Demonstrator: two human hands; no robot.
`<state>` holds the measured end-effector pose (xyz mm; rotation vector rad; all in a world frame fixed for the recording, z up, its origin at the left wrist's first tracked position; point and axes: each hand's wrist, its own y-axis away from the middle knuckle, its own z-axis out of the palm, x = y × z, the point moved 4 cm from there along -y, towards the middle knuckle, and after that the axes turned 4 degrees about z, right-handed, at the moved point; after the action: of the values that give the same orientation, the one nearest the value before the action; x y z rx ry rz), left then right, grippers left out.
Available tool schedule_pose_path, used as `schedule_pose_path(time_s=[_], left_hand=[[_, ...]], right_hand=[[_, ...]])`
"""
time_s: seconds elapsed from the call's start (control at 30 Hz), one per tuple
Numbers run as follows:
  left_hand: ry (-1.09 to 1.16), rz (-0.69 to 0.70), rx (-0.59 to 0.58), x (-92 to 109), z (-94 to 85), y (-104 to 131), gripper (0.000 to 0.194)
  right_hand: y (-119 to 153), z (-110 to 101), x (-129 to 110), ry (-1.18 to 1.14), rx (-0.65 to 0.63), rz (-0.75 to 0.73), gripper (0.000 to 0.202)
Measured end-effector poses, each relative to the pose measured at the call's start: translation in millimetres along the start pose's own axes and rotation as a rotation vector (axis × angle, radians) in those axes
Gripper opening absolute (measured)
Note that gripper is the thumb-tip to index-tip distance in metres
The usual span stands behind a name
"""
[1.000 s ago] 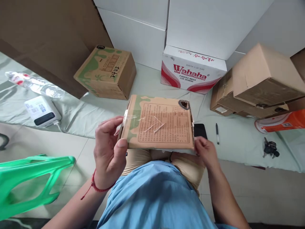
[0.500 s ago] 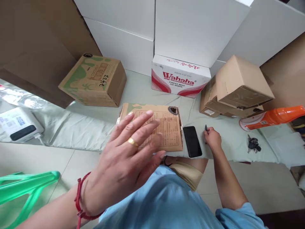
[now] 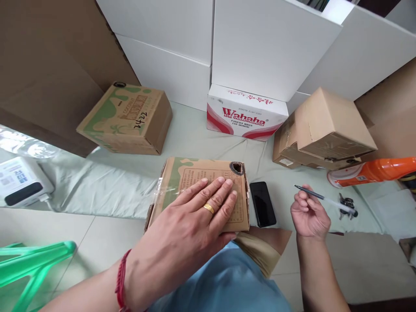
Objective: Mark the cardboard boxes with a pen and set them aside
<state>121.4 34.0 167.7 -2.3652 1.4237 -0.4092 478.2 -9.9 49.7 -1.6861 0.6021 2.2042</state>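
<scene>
My left hand (image 3: pixel 191 212) lies flat on top of a brown cardboard box (image 3: pixel 175 173) with green patches and printed text, fingers stretched out. At the box's far right corner there is a dark-rimmed hole. My right hand (image 3: pixel 310 214) is raised with the palm up, its fingers closed on a slim pen (image 3: pixel 320 197) with a dark tip end and a clear barrel. Between the box and my right hand lies a black smartphone (image 3: pixel 262 203). Partly behind the pen's far end is a bunch of keys (image 3: pixel 346 201).
Along the back stand a coconut carton (image 3: pixel 130 117) marked 2422, a white and red Wahaha carton (image 3: pixel 243 115) and stacked brown boxes (image 3: pixel 334 125). An orange bottle (image 3: pixel 373 170) lies at right. A white device (image 3: pixel 26 182) sits at left, above a green stool (image 3: pixel 35 264).
My left hand has come down flat onto the box. My right hand has lifted the pen off the cloth and turned palm up, moving right.
</scene>
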Motion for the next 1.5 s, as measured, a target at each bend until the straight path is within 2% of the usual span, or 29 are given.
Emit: schedule_pose_path(time_s=[0.13,0.27,0.33,0.43,0.5,0.57,0.7,0.83,1.13,1.33,1.5], left_hand=[[-0.007,-0.020,0.026,2.8,-0.7,0.2,0.052],[-0.063,-0.014,0.050,4.7,0.3,0.5,0.050],[-0.087,0.000,0.057,6.3,0.1,-0.7,0.050],[-0.091,-0.008,0.054,8.0,-1.4,-2.7,0.049],[-0.093,-0.024,0.046,8.8,-2.4,-3.1,0.047],[-0.096,-0.028,0.047,10.0,-2.8,-2.9,0.046],[-0.082,-0.065,0.064,11.1,-0.7,-1.7,0.047],[-0.045,-0.103,0.066,11.9,1.8,-0.1,0.049],[-0.038,-0.102,0.067,13.2,5.5,2.4,0.052],[-0.043,-0.109,0.074,13.1,5.2,1.6,0.052],[-0.039,-0.103,0.085,13.0,4.7,1.4,0.051]], right_hand=[[6.4,65.2,-26.0,0.025,-0.156,-0.068,0.035],[13.8,122.8,-49.0,0.061,-0.216,-0.133,0.029],[15.6,145.1,-54.7,0.085,-0.260,-0.108,0.021],[14.6,174.1,-53.8,0.148,-0.389,-0.066,0.025],[12.3,189.4,-50.3,0.176,-0.442,-0.106,0.025],[10.2,200.4,-46.9,0.229,-0.413,-0.209,0.021],[12.3,212.4,-43.2,0.369,-0.267,-0.427,0.027],[18.5,217.3,-43.0,0.448,-0.228,-0.518,0.028],[26.0,222.6,-52.4,0.687,-0.178,-0.624,0.024],[29.6,221.6,-54.3,0.713,-0.153,-0.662,0.023],[33.1,213.5,-52.4,0.730,-0.056,-0.687,0.023]])
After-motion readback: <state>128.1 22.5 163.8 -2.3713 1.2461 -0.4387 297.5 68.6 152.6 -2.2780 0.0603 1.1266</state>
